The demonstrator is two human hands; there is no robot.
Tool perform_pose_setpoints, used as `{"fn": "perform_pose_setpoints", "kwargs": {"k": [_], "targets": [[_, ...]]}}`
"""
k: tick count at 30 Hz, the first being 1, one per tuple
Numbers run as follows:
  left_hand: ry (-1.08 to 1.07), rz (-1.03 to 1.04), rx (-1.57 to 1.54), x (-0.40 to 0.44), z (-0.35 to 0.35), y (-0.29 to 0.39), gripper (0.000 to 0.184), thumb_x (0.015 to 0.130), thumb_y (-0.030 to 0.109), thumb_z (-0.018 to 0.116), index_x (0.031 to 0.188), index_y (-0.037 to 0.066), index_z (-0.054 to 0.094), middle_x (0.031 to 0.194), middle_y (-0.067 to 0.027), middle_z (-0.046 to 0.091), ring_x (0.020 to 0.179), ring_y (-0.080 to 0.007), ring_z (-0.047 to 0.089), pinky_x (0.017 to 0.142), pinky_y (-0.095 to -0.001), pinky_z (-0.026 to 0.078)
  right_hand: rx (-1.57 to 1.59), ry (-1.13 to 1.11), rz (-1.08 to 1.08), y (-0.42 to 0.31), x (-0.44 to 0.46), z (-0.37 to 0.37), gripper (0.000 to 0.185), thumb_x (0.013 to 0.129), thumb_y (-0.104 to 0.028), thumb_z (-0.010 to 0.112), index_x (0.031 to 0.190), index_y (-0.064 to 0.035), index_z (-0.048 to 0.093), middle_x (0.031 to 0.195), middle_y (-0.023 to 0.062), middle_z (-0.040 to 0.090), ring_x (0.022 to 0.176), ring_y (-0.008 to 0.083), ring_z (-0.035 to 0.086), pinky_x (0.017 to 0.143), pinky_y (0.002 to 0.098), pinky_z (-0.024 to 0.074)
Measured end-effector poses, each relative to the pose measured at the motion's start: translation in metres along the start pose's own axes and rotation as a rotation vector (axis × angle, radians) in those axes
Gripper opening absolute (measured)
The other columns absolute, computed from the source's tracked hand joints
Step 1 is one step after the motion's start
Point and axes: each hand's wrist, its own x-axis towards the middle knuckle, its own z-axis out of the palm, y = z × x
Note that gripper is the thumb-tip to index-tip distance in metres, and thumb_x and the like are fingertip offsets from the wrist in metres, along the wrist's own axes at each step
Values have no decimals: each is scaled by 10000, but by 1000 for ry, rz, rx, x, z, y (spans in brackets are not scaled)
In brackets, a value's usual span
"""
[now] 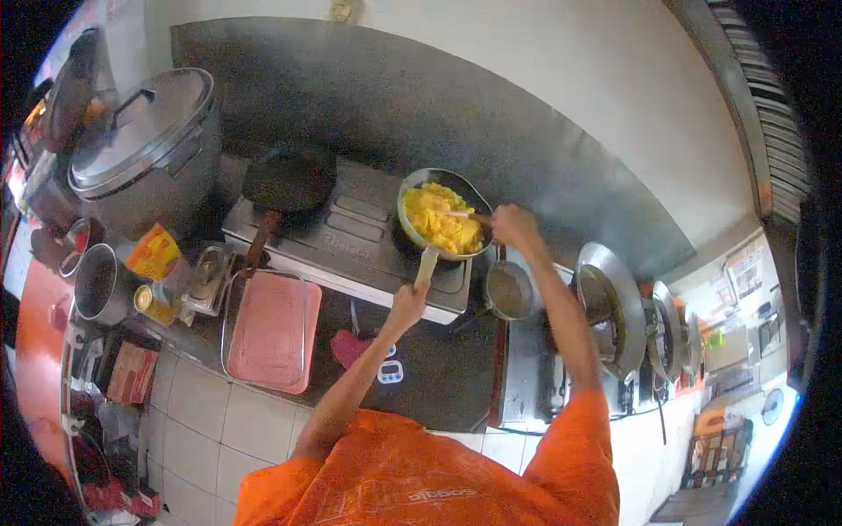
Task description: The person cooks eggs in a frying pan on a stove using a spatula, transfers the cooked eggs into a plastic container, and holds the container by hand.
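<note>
A frying pan (pixel 482 195) with a pale handle (pixel 426 267) sits over the right burner of the stove. Soft yellow food that looks like scrambled egg (pixel 430 210) fills much of it. My left hand (pixel 408 307) is closed round the pan's handle. Over the pan's right rim, my right hand (pixel 516 226) grips a spatula (pixel 456 213), whose flat end rests in the egg; its exact shape is partly hidden. Just below my right hand is a small saucepan (pixel 509 291) with a dark handle.
A dark frying pan (pixel 289 180) occupies the left of the stove (pixel 351 237), near a large lidded pot (pixel 149 149). A pink tray (pixel 276 329) with a wire rack, a timer (pixel 390 373) and a pink cloth (pixel 351 349) lie in front. Large metal pans (pixel 627 307) stand at right.
</note>
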Motion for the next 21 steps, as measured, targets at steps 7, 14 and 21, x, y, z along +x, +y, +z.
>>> {"fn": "perform_pose_setpoints", "kwargs": {"k": [7, 14, 21], "targets": [[-127, -235, -214, -14, -33, 54, 626, 840, 532, 450, 655, -54, 573, 536, -229, 543, 586, -408, 580, 508, -443, 430, -153, -74, 91, 10, -48, -41, 223, 750, -181, 532, 864, -18, 631, 883, 222, 616, 829, 383, 602, 727, 451, 487], [-111, -185, -174, -8, -30, 50, 633, 851, 520, 439, 626, -60, 554, 525, -246, 515, 589, -421, 572, 491, -461, 403, 4, 50, 103, 0, -17, 22, 237, 748, -191, 564, 898, -14, 612, 870, 224, 615, 833, 384, 600, 726, 462, 483], [-137, -190, -241, -7, -23, 39, 633, 852, 517, 439, 584, -51, 523, 492, -232, 496, 553, -409, 567, 474, -458, 380, 57, 46, 96, -14, -12, -3, 227, 714, -188, 603, 868, -22, 609, 861, 187, 629, 807, 348, 621, 709, 452, 504]]}}
